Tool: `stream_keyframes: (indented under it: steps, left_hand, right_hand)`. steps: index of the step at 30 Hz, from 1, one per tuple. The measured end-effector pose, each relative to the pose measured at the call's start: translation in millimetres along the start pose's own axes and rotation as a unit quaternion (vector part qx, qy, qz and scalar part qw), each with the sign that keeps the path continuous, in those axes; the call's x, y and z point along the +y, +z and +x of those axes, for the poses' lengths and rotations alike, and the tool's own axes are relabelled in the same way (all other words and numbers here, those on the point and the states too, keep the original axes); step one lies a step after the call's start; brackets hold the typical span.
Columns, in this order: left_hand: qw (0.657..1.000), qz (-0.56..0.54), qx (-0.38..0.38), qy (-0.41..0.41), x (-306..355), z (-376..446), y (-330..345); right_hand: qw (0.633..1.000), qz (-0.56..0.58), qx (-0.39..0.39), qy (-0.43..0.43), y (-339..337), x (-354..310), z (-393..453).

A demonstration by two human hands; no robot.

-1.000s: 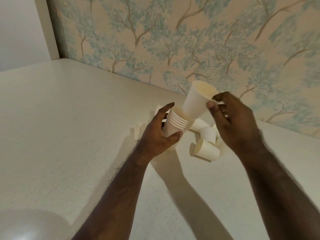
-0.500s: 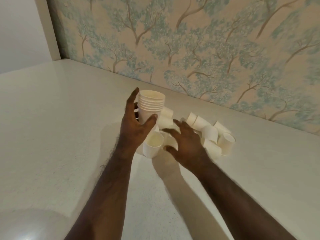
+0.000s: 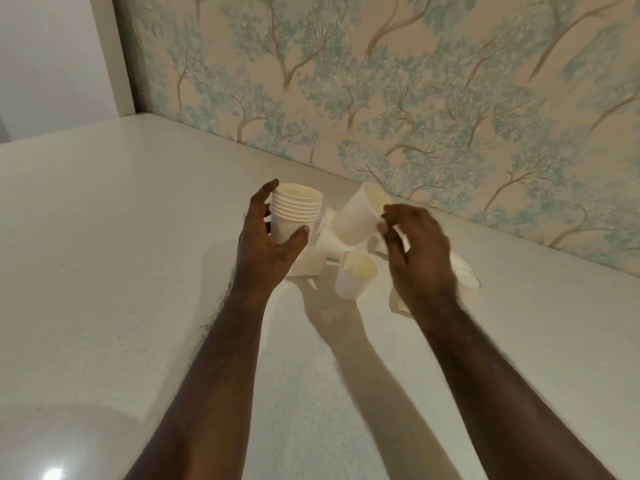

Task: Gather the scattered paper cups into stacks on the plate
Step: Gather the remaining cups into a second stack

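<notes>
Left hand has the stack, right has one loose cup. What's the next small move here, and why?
Probably bring the single cup across and seat it base-first in the stack. The right hand pinches it by the rim, tilted, just beside the stack, which the left hand holds upright, mouth open. More loose cups lie on the counter.

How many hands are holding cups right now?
2. The left hand grips the stack of cups; the right hand pinches a single cup by its rim, just right of the stack.
</notes>
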State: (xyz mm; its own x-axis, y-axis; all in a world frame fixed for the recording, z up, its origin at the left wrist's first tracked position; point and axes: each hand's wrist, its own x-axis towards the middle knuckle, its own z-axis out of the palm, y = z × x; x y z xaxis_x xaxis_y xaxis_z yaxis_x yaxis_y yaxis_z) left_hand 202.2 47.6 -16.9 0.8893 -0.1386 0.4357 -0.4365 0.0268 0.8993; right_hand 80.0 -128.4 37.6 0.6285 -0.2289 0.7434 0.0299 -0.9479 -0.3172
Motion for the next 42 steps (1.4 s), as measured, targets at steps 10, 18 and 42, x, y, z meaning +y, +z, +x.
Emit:
stream_keyframes:
  steps: [10, 18, 42]
  left_hand:
    - [0.983, 0.024, -0.180, 0.017, 10.0, -12.0, 26.8]
    - [0.984, 0.021, -0.179, 0.018, 6.2, -10.8, 27.0]
    - [0.990, 0.019, -0.137, -0.005, -5.7, -4.0, 13.2]
  right_hand:
    - [1.000, -0.010, 0.009, -0.022, -23.7, -12.1, 25.1]
    - [0.984, 0.046, -0.165, 0.053, 0.3, 3.8, 8.4]
    - [0.999, -0.033, 0.021, -0.006, -17.8, -10.0, 33.6]
